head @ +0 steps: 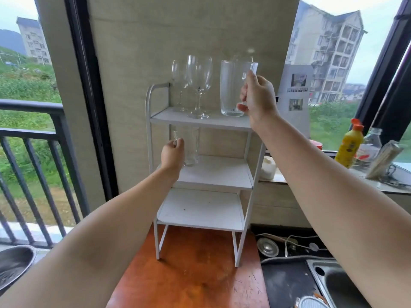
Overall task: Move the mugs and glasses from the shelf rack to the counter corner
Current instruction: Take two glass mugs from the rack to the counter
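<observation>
A white three-tier shelf rack [201, 122] stands on an orange-brown board. On its top tier are three clear wine glasses [198, 85] at the left and a tall clear glass mug [230, 87] at the right. My right hand [258, 96] is closed around that mug's handle. On the middle tier stands another clear glass mug [191, 145]. My left hand [173, 155] grips its handle from the left. The bottom tier holds nothing.
The orange-brown board [189, 278] lies under the rack. A steel sink [347, 285], a cable and a metal lid sit at the lower right. On the window ledge at right are a yellow bottle [349, 145], a clear bottle and a white jar. A black railing is at left.
</observation>
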The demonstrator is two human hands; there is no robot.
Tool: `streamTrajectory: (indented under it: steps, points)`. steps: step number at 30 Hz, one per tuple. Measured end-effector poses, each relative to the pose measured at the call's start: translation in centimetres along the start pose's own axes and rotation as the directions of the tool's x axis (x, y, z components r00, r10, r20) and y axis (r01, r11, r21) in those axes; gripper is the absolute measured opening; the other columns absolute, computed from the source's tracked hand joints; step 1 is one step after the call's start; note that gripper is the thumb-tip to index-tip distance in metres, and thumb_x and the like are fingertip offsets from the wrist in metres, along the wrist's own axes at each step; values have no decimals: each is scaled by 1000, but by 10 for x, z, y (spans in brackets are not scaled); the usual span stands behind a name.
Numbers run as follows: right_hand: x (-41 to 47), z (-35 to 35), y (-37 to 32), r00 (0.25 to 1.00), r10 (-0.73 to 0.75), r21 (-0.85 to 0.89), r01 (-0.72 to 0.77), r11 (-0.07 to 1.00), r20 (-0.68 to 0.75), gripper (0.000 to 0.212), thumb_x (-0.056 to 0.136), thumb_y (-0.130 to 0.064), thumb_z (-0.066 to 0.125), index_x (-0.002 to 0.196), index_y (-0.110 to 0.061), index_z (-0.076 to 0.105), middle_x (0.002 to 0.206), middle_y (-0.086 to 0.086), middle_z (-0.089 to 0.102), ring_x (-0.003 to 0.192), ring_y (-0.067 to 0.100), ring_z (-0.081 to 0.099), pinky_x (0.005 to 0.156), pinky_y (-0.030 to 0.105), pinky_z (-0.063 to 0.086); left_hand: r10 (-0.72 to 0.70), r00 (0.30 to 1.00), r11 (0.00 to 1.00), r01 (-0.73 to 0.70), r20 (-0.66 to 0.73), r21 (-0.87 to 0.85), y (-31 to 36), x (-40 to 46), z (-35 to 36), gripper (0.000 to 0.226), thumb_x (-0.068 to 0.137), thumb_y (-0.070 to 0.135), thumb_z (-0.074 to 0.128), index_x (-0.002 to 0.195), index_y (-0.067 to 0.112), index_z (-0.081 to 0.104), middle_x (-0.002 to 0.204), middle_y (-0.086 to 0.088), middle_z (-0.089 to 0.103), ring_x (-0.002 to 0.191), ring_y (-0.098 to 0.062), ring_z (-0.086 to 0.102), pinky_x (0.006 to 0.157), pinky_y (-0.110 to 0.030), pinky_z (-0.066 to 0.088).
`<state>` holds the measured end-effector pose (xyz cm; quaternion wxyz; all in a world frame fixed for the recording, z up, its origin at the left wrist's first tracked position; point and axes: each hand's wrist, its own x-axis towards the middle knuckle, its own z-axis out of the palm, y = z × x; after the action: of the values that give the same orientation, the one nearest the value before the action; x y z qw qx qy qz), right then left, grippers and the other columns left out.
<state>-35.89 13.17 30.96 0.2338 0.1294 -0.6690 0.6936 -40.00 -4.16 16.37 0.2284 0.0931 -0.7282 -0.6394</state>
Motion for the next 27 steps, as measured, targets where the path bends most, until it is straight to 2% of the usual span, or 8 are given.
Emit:
streamTrajectory:
  steps: [4, 10, 16, 21, 25, 27]
  points:
    - [-20, -10, -8, 999, -34, 58, 33, 998, 25, 37, 98, -28, 38, 63, -23, 28, 56, -3, 28, 52, 11, 27, 45, 22, 36, 59, 997, 998, -59, -53, -2, 7, -31, -11, 24, 89, 22, 41, 67, 12, 36, 67, -10, 36, 55, -17, 30, 50, -29, 21]
    - [-65, -19, -9, 999, -13, 117, 9, 993, 31, 38, 95, -25, 42, 60, -24, 28, 56, -1, 28, 53, 12, 26, 43, 21, 31, 72, 994, 997, -73, -79, -6, 8, -73, -39, 32, 89, 23, 41, 62, 19, 26, 65, -7, 29, 68, -21, 33, 60, -33, 25]
    - [-116, -36, -8, 1000, 17, 92, -19, 996, 26, 38, 94, -23, 43, 58, -23, 30, 56, -1, 30, 51, 11, 27, 43, 20, 33, 19, 998, 997, -22, -52, -76, 4, -107, -67, 33, 90, 23, 44, 59, 19, 30, 57, 2, 30, 54, -14, 29, 55, -31, 27]
    - [-182, -59, 5, 992, 97, 59, -93, 994, -75, 35, 91, -23, 45, 59, -24, 32, 55, -1, 29, 51, 12, 28, 44, 21, 32, -55, 998, 984, 57, 16, -168, -2, -157, -88, 33, 84, 27, 49, 57, 20, 31, 41, 9, 31, 38, -8, 28, 40, -19, 27]
    - [-249, -82, 23, 967, 201, 101, -187, 977, -159, 33, 93, -31, 48, 62, -25, 40, 51, -6, 31, 47, 9, 29, 46, 22, 27, -89, 989, 982, 108, 122, -157, -16, -213, -98, 29, 82, 22, 50, 59, 21, 33, 43, 8, 29, 36, -7, 27, 43, -22, 25]
    - [-287, -98, 30, 939, 264, 105, -246, 964, -219, 31, 94, -28, 48, 64, -23, 43, 44, -11, 32, 43, 8, 29, 44, 22, 27, -122, 972, 979, 151, 200, -136, -25, -248, -101, 31, 83, 20, 50, 58, 21, 33, 39, 12, 30, 37, -8, 27, 43, -22, 23]
